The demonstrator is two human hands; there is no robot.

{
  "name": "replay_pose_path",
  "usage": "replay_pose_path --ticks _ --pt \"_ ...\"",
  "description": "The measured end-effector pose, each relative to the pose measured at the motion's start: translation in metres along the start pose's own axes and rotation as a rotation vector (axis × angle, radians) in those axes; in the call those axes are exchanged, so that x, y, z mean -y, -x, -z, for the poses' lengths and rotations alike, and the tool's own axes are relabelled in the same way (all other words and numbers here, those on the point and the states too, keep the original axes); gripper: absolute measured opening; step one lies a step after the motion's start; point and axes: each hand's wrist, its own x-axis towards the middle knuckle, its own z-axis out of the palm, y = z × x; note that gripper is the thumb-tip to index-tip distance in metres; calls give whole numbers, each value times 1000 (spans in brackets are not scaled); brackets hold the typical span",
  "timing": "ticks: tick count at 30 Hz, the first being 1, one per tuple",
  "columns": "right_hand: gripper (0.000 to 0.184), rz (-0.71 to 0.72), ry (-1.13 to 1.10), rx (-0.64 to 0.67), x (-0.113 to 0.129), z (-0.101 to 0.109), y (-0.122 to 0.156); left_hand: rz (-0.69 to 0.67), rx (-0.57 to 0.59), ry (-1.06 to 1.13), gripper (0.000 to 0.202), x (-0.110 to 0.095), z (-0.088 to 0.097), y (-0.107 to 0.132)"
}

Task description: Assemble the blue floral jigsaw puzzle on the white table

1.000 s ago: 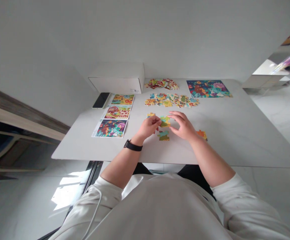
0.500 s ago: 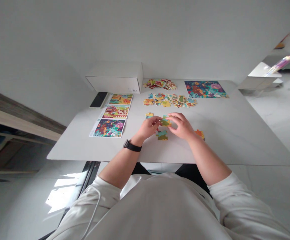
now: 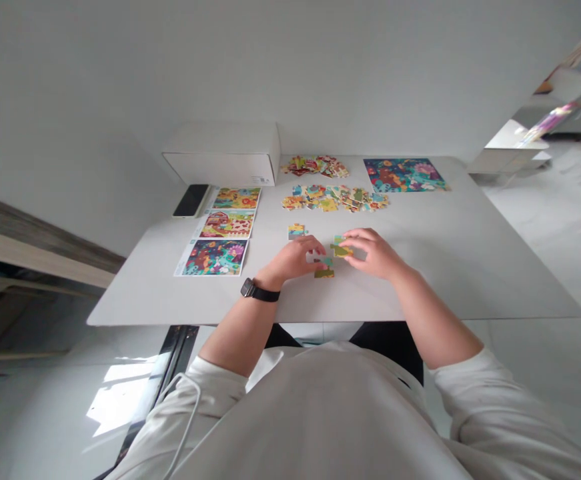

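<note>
My right hand (image 3: pixel 374 253) pinches a green and yellow jigsaw puzzle piece (image 3: pixel 341 246) by its right side, thumb below and fingers above. Just to the left, my left hand (image 3: pixel 296 259) curls its fingers and thumb on the left edge of a second puzzle piece (image 3: pixel 324 273), blue-green above and olive below. That piece lies on the table, partly covered by the fingertips. The two pieces sit close together, and I cannot tell whether they touch. Above my left hand lies another puzzle piece (image 3: pixel 296 231), yellow and blue.
Loose puzzle pieces form a middle heap (image 3: pixel 330 200) and a back heap (image 3: pixel 315 165). Three picture sheets (image 3: pixel 227 225) lie left, near a phone (image 3: pixel 191 200) and a white box (image 3: pixel 223 167). A dark, colourful picture (image 3: pixel 405 175) lies at the back right of the table (image 3: pixel 470 267).
My right hand has moved the green piece to the right, away from my left hand. My left hand has dropped to the lower piece. My right forearm now covers the orange piece.
</note>
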Motion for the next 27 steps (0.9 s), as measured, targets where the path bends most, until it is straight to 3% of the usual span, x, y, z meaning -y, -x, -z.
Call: replay_pose_path --ticks 4,8,15,27 --pt "30 30 -6 104 5 -5 19 -54 81 -15 33 -2 -2 1" --pt "30 35 12 118 8 -12 29 -68 152 -28 38 -5 -7 1" --pt "28 10 22 107 5 -23 30 -83 145 -19 40 0 -10 2" --pt "26 -3 30 144 6 -24 30 -19 163 -1 39 -2 -7 3"
